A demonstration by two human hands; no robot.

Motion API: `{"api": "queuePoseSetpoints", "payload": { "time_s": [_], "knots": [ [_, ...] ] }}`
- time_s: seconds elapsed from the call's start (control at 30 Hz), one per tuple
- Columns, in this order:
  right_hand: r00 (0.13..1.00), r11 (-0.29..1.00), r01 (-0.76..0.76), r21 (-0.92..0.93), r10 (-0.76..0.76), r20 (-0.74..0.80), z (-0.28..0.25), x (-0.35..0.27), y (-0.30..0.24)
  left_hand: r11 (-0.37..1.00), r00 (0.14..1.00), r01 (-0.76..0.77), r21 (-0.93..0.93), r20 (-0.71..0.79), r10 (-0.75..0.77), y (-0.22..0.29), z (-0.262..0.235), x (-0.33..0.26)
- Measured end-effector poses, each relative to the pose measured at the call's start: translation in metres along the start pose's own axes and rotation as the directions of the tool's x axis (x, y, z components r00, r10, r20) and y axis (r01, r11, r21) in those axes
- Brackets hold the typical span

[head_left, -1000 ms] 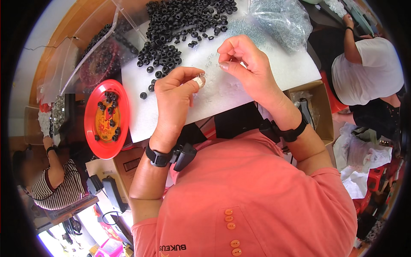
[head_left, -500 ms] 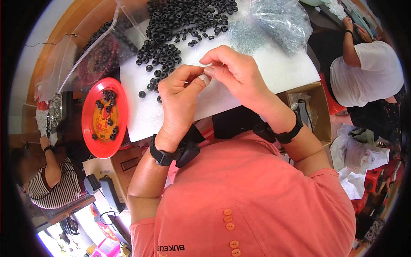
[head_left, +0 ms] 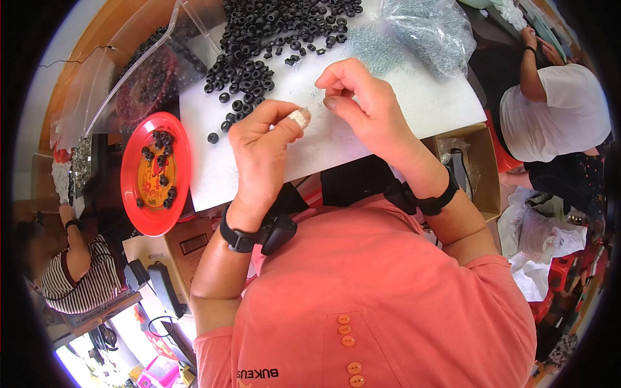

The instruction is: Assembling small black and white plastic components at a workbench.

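Note:
My left hand point(head_left: 262, 142) is raised over the near part of the white work surface, thumb and forefinger pressed together. A white wrap point(head_left: 299, 118), perhaps tape, shows at the thumb tip. Whatever those fingers pinch is too small or hidden to make out. My right hand point(head_left: 365, 107) hovers to the right, apart from the left, its thumb and forefinger spread with no held thing visible. Beyond both hands lies a heap of small black ring-like parts point(head_left: 249, 74), with a scatter of tiny silvery pieces point(head_left: 375, 48) on its right.
A clear plastic bag point(head_left: 430, 35) of silvery pieces sits at the far right of the white surface point(head_left: 220, 178). On the left is a red oval plate point(head_left: 182, 187) with several black parts. A cardboard box point(head_left: 482, 171) stands at right. Other people sit on both sides.
My hands were touching at the fingertips and are now apart. The right hand has moved slightly up and right and spread its thumb and forefinger; the left has drawn a little left.

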State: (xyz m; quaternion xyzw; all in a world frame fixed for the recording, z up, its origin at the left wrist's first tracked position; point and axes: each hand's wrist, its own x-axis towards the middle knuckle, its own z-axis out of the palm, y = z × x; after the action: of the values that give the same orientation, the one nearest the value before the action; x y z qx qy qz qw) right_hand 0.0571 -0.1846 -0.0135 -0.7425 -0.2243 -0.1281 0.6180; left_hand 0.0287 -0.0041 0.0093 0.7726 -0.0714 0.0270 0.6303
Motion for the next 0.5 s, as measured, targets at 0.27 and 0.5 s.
{"api": "queuePoseSetpoints", "payload": {
  "time_s": [0.27, 0.5],
  "knots": [
    [0.827, 0.634, 0.463, -0.619, -0.561, 0.045, -0.009, 0.013, 0.001, 0.953, 0.961, 0.250, -0.174, 0.166, -0.222, 0.003, -0.026, -0.025],
    [0.962, 0.981, 0.194, 0.013, -0.193, 0.194, 0.006, -0.016, -0.043, 0.870, 0.959, 0.277, -0.408, 0.171, -0.225, 0.002, -0.018, -0.039]
  ]
}}
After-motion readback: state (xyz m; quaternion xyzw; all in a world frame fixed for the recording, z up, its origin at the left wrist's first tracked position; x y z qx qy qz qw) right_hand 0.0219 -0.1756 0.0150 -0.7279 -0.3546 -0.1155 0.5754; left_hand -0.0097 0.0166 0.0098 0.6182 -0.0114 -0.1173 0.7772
